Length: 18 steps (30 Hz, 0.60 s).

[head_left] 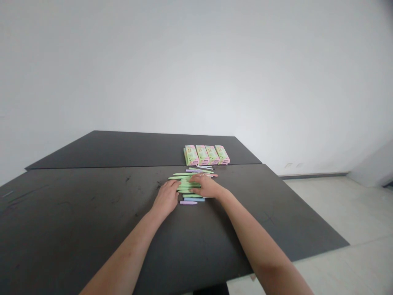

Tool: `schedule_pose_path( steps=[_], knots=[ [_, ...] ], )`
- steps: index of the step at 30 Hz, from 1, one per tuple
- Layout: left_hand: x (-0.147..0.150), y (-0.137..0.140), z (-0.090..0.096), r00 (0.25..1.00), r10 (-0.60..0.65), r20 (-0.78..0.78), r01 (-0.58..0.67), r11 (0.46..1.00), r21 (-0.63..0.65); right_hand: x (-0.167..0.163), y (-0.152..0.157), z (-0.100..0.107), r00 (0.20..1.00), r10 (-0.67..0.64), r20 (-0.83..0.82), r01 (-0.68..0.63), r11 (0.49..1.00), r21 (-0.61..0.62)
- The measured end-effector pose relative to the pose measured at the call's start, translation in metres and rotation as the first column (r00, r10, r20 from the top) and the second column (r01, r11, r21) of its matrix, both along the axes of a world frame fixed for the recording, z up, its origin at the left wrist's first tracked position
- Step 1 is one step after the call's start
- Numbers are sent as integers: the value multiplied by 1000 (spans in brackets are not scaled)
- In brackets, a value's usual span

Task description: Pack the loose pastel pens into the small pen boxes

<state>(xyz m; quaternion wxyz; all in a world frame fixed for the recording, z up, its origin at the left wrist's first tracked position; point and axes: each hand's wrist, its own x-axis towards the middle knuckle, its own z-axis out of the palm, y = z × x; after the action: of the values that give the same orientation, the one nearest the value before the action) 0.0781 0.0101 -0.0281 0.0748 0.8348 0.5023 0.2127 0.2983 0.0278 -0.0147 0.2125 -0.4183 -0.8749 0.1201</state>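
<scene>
Several light green pens (188, 185) lie side by side on the dark table, pointing left and right. My left hand (166, 197) is at their left ends, its curled fingers and thumb against them. From the right, my right hand (208, 187) reaches over the same pens, with thumb and fingers on either side of several of them. Both hands partly hide the green pens. Nearer to me lie a blue pen (194, 199) and a purple pen (188, 203). Beyond the hands are more pens, among them a white pen (205, 167).
Behind the pens stands a row of pink-and-green boxes (203, 155) marked with a 5. The dark table (92, 229) has a seam (123, 167) across it, near the boxes. A pale wall (196, 69) rises behind; light floor (344, 205) shows beyond the right edge.
</scene>
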Motion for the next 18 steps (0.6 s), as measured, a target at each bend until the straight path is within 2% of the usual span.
schedule_pose_path(
  steps=[3, 8, 18],
  knots=[
    [-1, 2, 1, 1000, 8, -1, -8, 1000, -12, -2, 0, -3, 999, 29, 13, -30, 1000, 4],
    [-3, 3, 3, 1000, 11, 1, -11, 1000, -15, -4, -4, 0, 999, -32, 25, 31, 999, 9],
    [-4, 5, -3, 996, -72, 48, 71, 997, 21, -4, 1, -6, 999, -26, -34, 25, 1000, -13]
  ],
)
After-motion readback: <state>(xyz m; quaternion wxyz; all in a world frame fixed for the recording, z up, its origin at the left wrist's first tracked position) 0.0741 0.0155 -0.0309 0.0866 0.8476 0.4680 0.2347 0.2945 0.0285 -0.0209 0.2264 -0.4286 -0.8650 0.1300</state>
